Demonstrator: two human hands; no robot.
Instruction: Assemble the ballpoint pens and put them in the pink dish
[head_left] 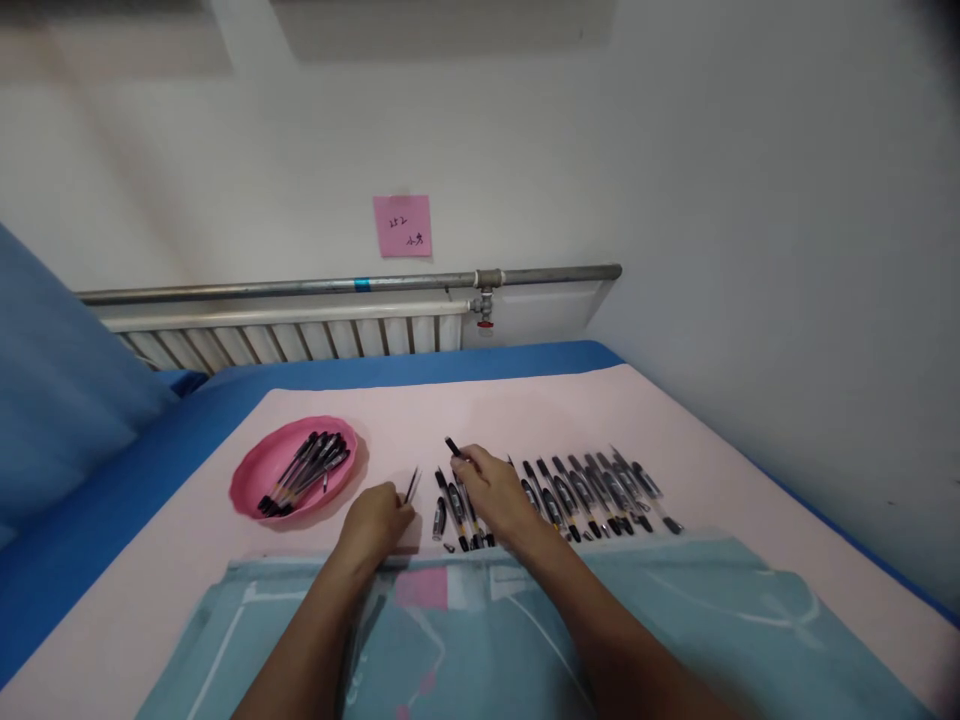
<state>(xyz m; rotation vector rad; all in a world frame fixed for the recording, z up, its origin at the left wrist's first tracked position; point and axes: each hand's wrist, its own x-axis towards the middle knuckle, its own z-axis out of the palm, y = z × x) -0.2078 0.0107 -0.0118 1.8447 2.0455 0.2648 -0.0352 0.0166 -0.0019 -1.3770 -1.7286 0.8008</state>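
Note:
My left hand (pixel 376 518) is closed on a thin, dark pen refill (pixel 412 484) that points up and away from me. To its right, my right hand (pixel 491 488) pinches a pen barrel (pixel 451 446) by its black end; the fingers hide the rest of it. Below and beside the right hand lie loose pen parts: a black cap (pixel 439 519), clear barrels (pixel 456 503) with dark ends, and small tips (pixel 449 548). A long row of similar pen parts (pixel 581 493) stretches to the right.
A pink scalloped bowl (pixel 244 478) with several black pens (pixel 306 472) stands on the left of the pink sheet (pixel 360 405). A blue-green cloth (pixel 637 620) covers the near edge. Behind are a radiator (pixel 337 338), a pipe (pixel 300 288) and a wall with a pink note (pixel 403 226).

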